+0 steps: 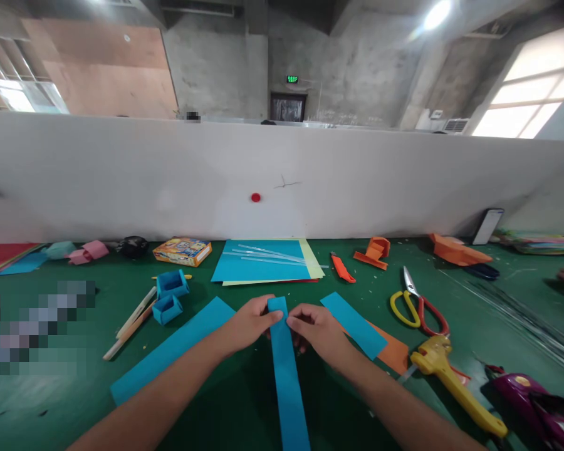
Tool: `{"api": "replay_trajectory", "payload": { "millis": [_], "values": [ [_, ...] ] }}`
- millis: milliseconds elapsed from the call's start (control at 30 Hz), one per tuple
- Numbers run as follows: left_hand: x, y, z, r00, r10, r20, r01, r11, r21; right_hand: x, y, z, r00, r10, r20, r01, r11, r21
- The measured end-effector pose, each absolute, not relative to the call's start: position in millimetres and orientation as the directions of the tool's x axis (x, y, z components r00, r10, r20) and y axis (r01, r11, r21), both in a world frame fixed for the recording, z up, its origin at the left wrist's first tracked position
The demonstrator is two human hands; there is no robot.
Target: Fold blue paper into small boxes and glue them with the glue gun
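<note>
Two bare hands of ours meet at the near-upright top end of a long blue strip (286,376), held over the green table (230,413) and running down out of view toward us. Our left hand (254,322) clamps that end, thumb flat on the front, fingers behind. Our right hand (316,329) sits at the right edge, thumb and forefinger close to the paper; whether they pinch it or merely touch, we cannot tell. Uneven pressure from the two sides could, we judge, crease the strip askew, and a snag on its long lower length could pull it out of line. Both our forearms reach in from the lower corners, wrists turned inward, knuckles up. Just beyond lie a wider blue strip (172,347) along our left forearm and, at right, a short blue piece (355,326) partly over orange paper (395,351). Farther out, we see folded blue pieces (175,288) to the left, scissors (411,289) and a yellow tool (455,385) to the right.
</note>
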State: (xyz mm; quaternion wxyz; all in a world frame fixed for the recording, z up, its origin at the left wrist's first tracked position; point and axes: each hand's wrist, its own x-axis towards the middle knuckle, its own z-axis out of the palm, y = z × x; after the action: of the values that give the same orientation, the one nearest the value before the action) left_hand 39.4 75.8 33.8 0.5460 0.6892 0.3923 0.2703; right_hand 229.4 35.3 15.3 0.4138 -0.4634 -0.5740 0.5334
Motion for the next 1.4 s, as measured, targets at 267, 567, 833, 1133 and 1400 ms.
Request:
{"api": "replay_trajectory", "payload": {
  "millis": [267, 567, 833, 1133, 1400],
  "values": [
    [35.1, 82.0, 14.5, 0.47, 0.88, 0.064, 0.281, -0.219, 0.934, 228.5, 48.1, -6.8, -0.161, 0.987, 0.009, 0.13, 0.031, -0.991],
    [31.4, 80.0, 14.7, 0.469, 0.875, 0.118, 0.493, -0.37, 0.787, 234.0, 41.9, -0.2, -0.164, 0.945, 0.284, 0.526, 0.327, -0.785],
    [28.0, 84.0, 3.0, 0.644, 0.725, 0.243, 0.571, -0.667, 0.478, 238.9, 43.5, -0.7, -0.29, 0.895, 0.34, 0.751, 0.433, -0.498],
    [35.5, 81.7, 2.9, 0.596, 0.769, 0.23, 0.672, -0.634, 0.383, 238.4, 49.9, -4.2, -0.306, 0.896, 0.321, 0.813, 0.422, -0.402],
    [38.0, 78.1, 1.3, 0.6, 0.771, 0.216, 0.726, -0.637, 0.258, 241.3, 51.8, -3.3, -0.364, 0.883, 0.297, 0.807, 0.458, -0.373]
  ]
}}
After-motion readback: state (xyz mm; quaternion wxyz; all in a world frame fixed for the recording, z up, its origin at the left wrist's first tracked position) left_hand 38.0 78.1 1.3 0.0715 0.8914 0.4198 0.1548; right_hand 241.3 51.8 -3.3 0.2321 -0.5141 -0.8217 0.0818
